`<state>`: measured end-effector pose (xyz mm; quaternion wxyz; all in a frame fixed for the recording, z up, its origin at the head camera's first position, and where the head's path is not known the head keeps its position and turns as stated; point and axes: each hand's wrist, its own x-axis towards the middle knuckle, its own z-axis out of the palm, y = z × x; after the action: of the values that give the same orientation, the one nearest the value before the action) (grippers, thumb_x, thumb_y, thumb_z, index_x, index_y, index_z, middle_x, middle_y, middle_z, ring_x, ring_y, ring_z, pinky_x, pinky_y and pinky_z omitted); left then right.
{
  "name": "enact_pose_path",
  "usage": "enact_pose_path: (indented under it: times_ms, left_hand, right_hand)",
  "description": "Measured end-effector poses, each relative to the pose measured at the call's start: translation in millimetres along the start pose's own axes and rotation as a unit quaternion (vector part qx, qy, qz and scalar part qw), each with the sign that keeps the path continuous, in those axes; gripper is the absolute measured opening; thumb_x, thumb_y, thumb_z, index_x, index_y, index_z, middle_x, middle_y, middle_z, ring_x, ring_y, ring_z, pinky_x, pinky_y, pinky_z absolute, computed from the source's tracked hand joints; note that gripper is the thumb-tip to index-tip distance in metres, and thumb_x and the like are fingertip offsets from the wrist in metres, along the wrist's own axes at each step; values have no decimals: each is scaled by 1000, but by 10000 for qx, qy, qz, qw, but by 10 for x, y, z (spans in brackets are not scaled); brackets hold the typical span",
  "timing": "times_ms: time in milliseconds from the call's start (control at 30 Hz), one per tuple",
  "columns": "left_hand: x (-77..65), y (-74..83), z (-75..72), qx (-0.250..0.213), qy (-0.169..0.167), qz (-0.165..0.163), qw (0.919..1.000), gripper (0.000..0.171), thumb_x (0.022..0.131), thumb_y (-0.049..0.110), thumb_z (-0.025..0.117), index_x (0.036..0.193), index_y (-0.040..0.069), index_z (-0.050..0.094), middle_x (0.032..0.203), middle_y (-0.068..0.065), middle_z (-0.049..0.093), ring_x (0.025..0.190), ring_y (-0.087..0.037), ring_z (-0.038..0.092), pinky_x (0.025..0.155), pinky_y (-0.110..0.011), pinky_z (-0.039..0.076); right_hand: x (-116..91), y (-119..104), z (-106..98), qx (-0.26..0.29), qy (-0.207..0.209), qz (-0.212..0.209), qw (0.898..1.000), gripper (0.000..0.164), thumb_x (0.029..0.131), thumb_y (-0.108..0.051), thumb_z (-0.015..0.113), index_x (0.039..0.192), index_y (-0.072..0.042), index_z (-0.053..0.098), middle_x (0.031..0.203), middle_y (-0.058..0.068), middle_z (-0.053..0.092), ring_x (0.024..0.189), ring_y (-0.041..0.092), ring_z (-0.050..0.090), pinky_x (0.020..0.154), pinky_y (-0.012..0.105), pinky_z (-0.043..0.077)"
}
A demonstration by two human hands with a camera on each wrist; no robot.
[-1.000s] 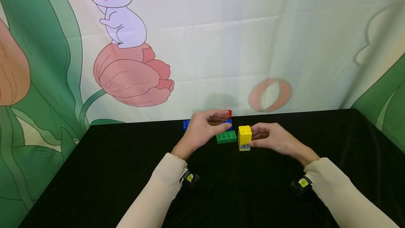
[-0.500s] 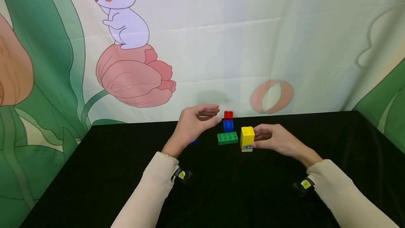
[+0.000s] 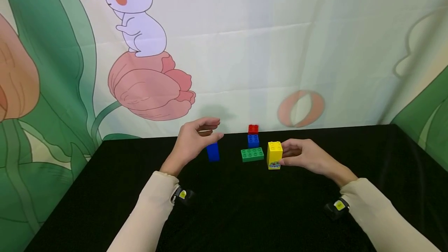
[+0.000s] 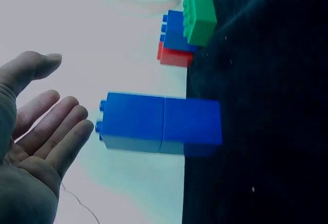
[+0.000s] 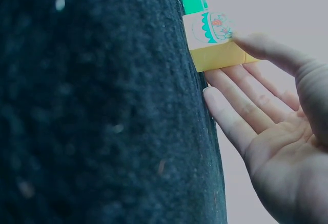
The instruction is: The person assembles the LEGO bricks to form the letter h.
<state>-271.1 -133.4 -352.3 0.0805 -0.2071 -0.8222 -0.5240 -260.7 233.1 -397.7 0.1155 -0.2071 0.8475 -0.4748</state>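
Upright blue stack (image 3: 213, 153); yellow stack (image 3: 274, 154)

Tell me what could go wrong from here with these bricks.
First, the left hand is beside the top of the upright, two-brick blue stack; a careless brush might tip it.
Second, the right hand is at the edge of the tall yellow stack; a sideways push could send it against the nearby green brick.

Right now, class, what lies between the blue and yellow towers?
The head view shows the green brick between the blue tower and yellow tower, with a blue brick and red brick behind it.
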Motion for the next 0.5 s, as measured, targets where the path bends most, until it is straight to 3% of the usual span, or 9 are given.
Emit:
enact_pose_path:
  times_ms: [200, 500]
  left_hand:
    - [-41, -77, -109, -71, -41, -229, 9997, 44, 95, 16, 83, 135, 7, 70, 131, -6, 73, 122, -21, 68, 105, -35, 54]
    - [-92, -169, -199, -130, -248, -401, 9988, 52, 94, 14, 84, 142, 5, 65, 137, -11, 69, 127, -31, 66, 106, -42, 54]
  right_hand:
    - [-8, 13, 1, 3, 4, -28, 10000, 48, 94, -22, 82, 133, -1, 64, 125, 14, 71, 117, 31, 69, 98, 46, 58]
    - [6, 19, 1, -38, 5, -31, 10000, 48, 94, -23, 82, 133, -1, 64, 125, 14, 71, 117, 31, 69, 98, 45, 58]
